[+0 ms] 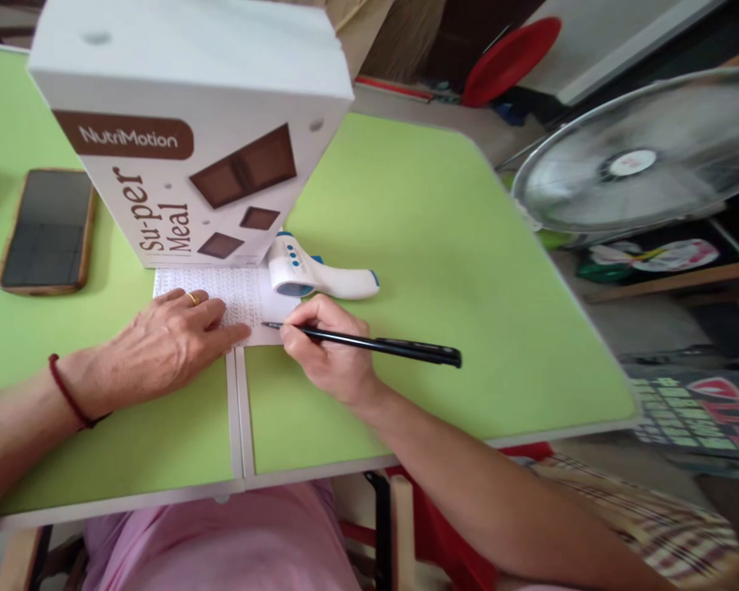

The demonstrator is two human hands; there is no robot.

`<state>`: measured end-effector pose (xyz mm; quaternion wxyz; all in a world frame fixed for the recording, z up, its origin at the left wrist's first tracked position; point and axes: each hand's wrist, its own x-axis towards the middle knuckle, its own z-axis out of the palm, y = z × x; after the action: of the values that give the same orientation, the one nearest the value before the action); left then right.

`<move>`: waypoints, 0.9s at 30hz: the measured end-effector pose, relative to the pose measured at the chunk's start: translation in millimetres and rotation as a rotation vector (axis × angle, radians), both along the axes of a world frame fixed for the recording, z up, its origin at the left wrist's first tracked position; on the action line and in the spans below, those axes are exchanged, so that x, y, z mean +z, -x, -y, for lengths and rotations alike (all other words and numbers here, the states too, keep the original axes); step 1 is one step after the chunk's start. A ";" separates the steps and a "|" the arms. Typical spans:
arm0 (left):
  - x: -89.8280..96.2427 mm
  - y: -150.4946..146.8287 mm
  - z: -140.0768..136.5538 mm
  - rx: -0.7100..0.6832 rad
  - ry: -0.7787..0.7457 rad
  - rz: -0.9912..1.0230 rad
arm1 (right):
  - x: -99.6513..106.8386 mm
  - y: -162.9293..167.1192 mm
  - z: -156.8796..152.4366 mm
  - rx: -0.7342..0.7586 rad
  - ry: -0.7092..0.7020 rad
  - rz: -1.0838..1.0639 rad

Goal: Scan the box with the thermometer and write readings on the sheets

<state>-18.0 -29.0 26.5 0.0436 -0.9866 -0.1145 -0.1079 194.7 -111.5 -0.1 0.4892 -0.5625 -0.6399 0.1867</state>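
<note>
A sheet of paper [271, 309] covered in rows of small handwriting lies on the green table. My left hand [178, 338] rests flat across its left part, fingers stretched out, a ring on one finger. In my right hand [329, 349] is a black pen [400, 348], pinched near its point, with the tip at or just over the paper's right part. A white and blue infrared thermometer [326, 275] lies just beyond my right hand, partly on the paper. Behind the paper stands a tall white box [215, 164] marked NutriMotion, hiding whatever paper reaches under it.
On the left of the green table [437, 246] lies a phone [48, 230] in a brown case. A seam runs across the tabletop below the paper. Off the table's right side stand a round fan [631, 164] and a red plastic item [511, 61].
</note>
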 end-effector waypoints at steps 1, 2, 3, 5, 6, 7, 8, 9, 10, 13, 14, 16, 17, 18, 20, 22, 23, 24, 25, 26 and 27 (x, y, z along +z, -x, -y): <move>0.0 0.1 0.0 0.001 -0.004 0.006 | 0.2 0.2 -0.2 0.009 -0.006 -0.003; -0.1 0.1 0.0 0.000 -0.006 0.009 | 0.3 0.4 -0.3 0.019 -0.010 -0.006; -0.2 0.2 0.0 -0.002 -0.006 0.009 | 0.4 0.5 -0.4 0.025 -0.009 -0.009; -0.5 0.2 -0.1 -0.004 -0.007 0.008 | 0.7 0.6 -0.7 0.031 0.001 -0.013; -0.6 0.2 -0.1 -0.005 -0.006 0.006 | 0.9 0.6 -0.8 0.029 0.006 -0.010; -0.7 0.1 -0.1 -0.005 -0.006 0.002 | 1.1 0.7 -0.9 0.026 0.006 -0.005; -0.7 0.0 -0.1 -0.004 -0.005 -0.002 | 1.3 0.8 -1.0 0.027 0.001 -0.001; -0.7 0.0 -0.1 -0.002 -0.006 -0.001 | 1.6 0.8 -1.0 0.033 -0.008 0.002; -0.6 -0.1 0.0 -0.002 -0.007 0.002 | 1.8 0.9 -1.1 0.041 -0.018 0.007; -0.1 0.0 0.0 -0.004 -0.006 0.004 | 1.9 0.9 -0.8 0.054 -0.025 0.008; 0.2 0.0 0.0 -0.004 -0.005 0.001 | 1.8 0.9 -0.6 0.055 -0.018 0.005; 0.6 0.1 -0.2 -0.005 -0.002 -0.007 | 1.4 0.7 -0.4 0.057 0.000 -0.005; 0.8 0.1 -0.2 -0.005 0.000 -0.010 | 1.2 0.6 -0.5 0.058 0.008 -0.009; 0.9 0.0 -0.3 -0.005 0.001 -0.010 | 1.1 0.5 -0.7 0.056 0.009 -0.011; 0.9 -0.1 -0.2 -0.003 0.004 -0.011 | 1.0 0.3 -1.2 0.050 0.011 -0.008; 0.7 0.0 0.0 0.003 0.009 -0.012 | 1.5 0.2 -1.3 0.043 0.006 -0.003; 0.6 0.0 0.1 0.005 0.012 -0.014 | 2.0 0.2 -1.0 0.036 0.002 -0.002; 0.4 0.1 0.1 0.007 0.014 -0.013 | 2.7 0.3 -0.3 0.024 -0.006 -0.004; 0.3 0.1 0.1 0.006 0.016 -0.012 | 3.6 0.5 0.7 0.003 -0.016 -0.007; 0.1 0.2 0.0 0.004 0.017 -0.012 | 4.6 0.6 2.0 -0.031 -0.029 -0.011; 0.0 0.2 -0.1 0.000 0.017 -0.015 | 5.8 0.7 3.3 -0.071 -0.041 -0.008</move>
<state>-18.2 -28.8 26.5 0.0361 -0.9877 -0.1152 -0.0995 194.0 -114.9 5.7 0.5096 -0.5739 -0.6212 0.1582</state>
